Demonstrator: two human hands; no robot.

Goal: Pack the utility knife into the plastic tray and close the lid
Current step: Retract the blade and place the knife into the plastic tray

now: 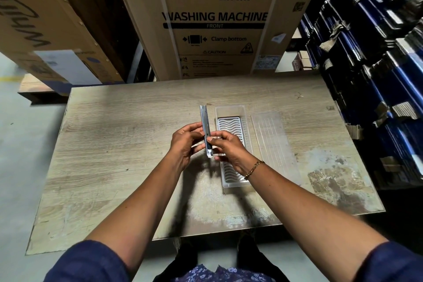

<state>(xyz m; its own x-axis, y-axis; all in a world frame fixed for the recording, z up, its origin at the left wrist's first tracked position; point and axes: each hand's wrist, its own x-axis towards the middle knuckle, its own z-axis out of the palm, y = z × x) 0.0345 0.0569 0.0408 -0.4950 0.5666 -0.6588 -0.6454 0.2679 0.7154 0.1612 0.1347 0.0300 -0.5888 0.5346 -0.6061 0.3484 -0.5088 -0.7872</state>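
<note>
A slim metal utility knife (204, 119) is held above the table, its long axis pointing away from me. My left hand (186, 142) grips it from the left around its middle. From the right, my right hand (229, 149) pinches its near end. Just right of the knife lies the clear plastic tray (231, 111) with a white ribbed insert, partly covered by my right hand. The clear ribbed lid (273, 142) lies flat on the table beside the tray's right side, apart from it.
The wooden table (114, 144) has worn patches at the front and right. A large LG washing-machine carton (217, 18) stands behind it, more cartons at the left, and dark blue stacked goods (377, 75) close along the right edge.
</note>
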